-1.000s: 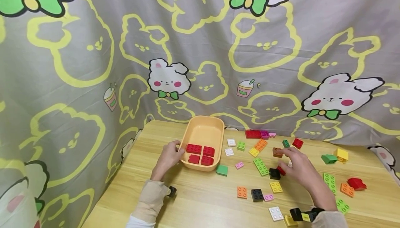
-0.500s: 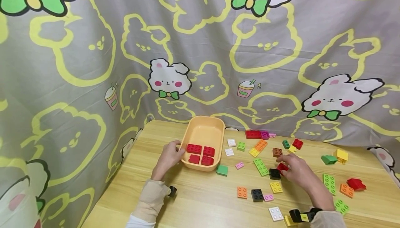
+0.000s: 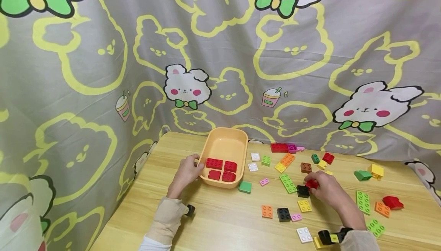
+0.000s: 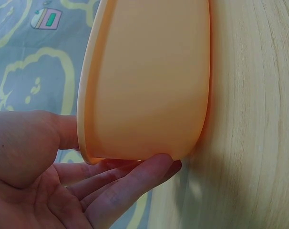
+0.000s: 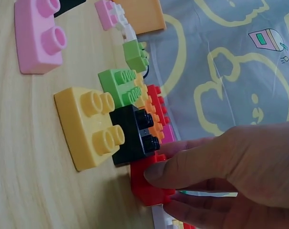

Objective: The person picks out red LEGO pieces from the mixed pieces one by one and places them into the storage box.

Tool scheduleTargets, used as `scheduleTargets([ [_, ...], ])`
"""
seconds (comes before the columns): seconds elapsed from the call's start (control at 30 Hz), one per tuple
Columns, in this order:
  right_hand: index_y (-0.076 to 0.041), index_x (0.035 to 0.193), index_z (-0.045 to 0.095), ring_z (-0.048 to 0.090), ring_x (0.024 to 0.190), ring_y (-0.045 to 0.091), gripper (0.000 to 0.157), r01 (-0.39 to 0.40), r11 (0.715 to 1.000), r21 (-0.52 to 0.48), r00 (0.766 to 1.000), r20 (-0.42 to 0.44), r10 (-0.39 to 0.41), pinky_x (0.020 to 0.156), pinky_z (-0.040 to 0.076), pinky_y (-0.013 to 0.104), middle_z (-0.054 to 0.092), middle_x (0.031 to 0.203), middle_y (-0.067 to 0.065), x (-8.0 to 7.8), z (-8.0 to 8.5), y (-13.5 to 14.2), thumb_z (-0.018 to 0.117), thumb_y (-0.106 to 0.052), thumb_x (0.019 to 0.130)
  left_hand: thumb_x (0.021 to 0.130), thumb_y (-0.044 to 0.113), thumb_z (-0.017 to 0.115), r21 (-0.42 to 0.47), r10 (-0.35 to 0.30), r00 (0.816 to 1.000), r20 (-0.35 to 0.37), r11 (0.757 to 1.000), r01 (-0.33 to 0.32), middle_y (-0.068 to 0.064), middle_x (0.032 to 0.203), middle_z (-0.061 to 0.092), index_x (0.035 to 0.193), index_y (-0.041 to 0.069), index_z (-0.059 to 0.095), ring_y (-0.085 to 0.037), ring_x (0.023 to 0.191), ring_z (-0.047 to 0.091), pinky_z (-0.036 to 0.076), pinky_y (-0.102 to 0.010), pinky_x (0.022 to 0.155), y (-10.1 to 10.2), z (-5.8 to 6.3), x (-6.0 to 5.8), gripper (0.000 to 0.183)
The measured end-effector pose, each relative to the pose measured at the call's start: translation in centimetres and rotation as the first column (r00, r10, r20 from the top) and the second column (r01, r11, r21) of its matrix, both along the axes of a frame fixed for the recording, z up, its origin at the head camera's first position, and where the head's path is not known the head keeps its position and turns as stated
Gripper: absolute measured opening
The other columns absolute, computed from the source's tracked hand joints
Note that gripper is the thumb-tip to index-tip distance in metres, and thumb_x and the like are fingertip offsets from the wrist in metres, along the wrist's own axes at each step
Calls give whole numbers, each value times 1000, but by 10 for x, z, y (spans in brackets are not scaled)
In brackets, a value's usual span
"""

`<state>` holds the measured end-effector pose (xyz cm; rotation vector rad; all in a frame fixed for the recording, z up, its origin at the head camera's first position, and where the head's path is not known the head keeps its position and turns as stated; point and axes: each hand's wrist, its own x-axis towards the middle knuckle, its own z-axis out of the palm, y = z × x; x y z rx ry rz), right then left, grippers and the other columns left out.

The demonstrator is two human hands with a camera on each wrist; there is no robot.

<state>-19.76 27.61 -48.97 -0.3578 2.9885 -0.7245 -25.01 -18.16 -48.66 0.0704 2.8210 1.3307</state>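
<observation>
My left hand [image 3: 187, 174] grips the near left corner of the orange tray [image 3: 225, 129]. In the left wrist view the thumb is at the tray's rim [image 4: 82, 107] and the fingers lie along its outer wall. Several red bricks [image 3: 214, 163] lie in the tray's near half. On the right of the table, my right hand [image 3: 329, 188] pinches a red brick [image 3: 311, 184] between thumb and fingers. That brick [image 5: 147, 183] is right beside a black brick [image 5: 130, 133], with a yellow brick [image 5: 82, 129] close by in the right wrist view.
Loose bricks lie around the right hand, among them a long lime brick [image 3: 287, 183], a brown brick [image 3: 306, 167] and a white brick [image 3: 304, 235]. A green brick [image 3: 245, 187] is by the tray's near right corner. A patterned curtain [image 3: 227, 52] hangs behind the table.
My right hand has lowered from above the bricks and its fingers have closed on the red brick by the black one. The left hand and tray have stayed in place.
</observation>
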Motion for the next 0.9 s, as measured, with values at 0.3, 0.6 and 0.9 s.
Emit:
scheduleTargets([
  [0.3, 3, 104, 72, 65, 95, 40, 28, 24, 1000, 9, 1000, 15, -24, 83, 55, 58, 68, 101, 20, 0, 3, 1, 78, 11, 77, 93, 4, 57, 2, 0, 1000, 2, 1000, 0, -12, 72, 70, 118, -4, 66, -22, 53, 65, 48, -26, 44, 1, 1, 1, 28],
  [0.6, 5, 107, 72, 65, 97, 41, 30, 26, 1000, 5, 999, -30, -26, 83, 55, 59, 67, 104, 21, 2, 10, -4, 80, 6, 79, 93, 3, 57, 1, 2, 1000, 6, 1000, -2, -13, 72, 70, 118, -5, 66, -24, 54, 66, 48, -26, 44, 2, 2, 1, 28],
  [0.9, 4, 106, 73, 65, 90, 36, 29, 2, 1000, -6, 991, -137, -3, 79, 57, 56, 67, 102, 20, 3, 16, -11, 82, 3, 79, 95, 4, 59, 10, -5, 1000, 6, 1000, 5, -15, 77, 72, 119, -6, 66, -28, 57, 68, 50, -28, 45, 2, 0, 0, 27],
])
